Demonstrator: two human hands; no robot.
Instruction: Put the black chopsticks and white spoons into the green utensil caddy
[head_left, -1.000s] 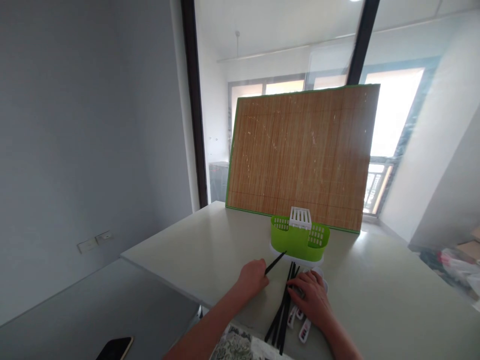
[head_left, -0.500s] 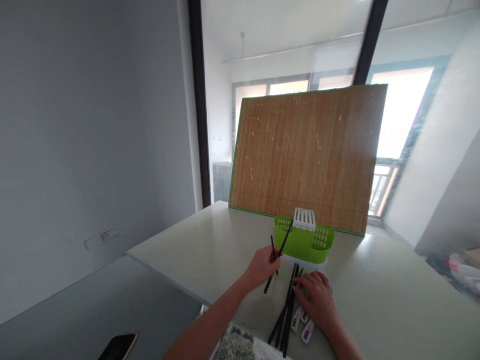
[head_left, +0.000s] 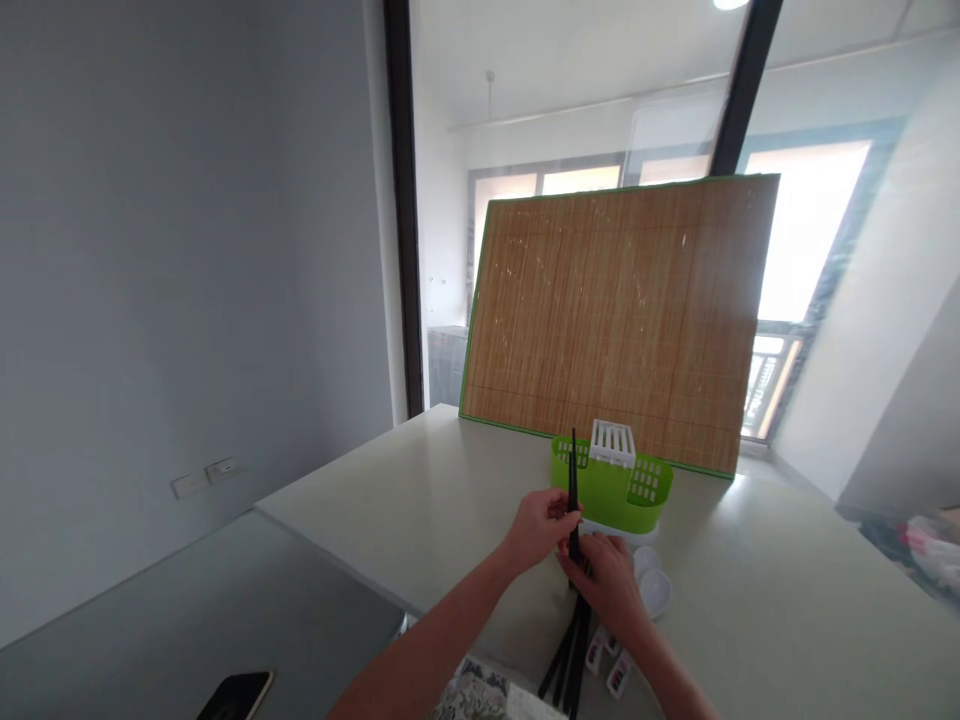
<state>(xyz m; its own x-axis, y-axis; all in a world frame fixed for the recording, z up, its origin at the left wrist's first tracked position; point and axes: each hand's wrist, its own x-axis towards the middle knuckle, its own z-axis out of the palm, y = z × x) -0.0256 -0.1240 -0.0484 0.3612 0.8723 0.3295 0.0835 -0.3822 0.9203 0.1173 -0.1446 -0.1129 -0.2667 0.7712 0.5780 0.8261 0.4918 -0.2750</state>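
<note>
L hand: the L hand [head_left: 546,528] is closed, fingertips gripping the held sticks [head_left: 574,480], black, approx. upright, tips up in front of the caddy.
R hand: the R hand [head_left: 606,580] is just beside L, fingers bent at the lower end of the held sticks; can't tell if clamped or only touching.
Loose sticks: more black ones, the loose sticks [head_left: 566,670], in a narrow bunch on the desk [head_left: 375,470], running from under R hand toward the wearer; exact no. unclear.
Spoons: white spoons [head_left: 655,593], round bowls out past R wrist, labelled handles on the near side, middles hidden by R hand & arm.
Caddy: green caddy [head_left: 611,495] w/ slotted sides, on a white base, just beyond both hands; white slotted rack [head_left: 613,441] at its top.
Board: bamboo board [head_left: 615,320], green edge, propped upright behind caddy.
Near side: patterned cloth [head_left: 472,690] at bottom edge, partly in view.
Lower L: phone [head_left: 238,695] on grey surface [head_left: 187,610].
Wall: sockets [head_left: 220,468] above grey surface.
</note>
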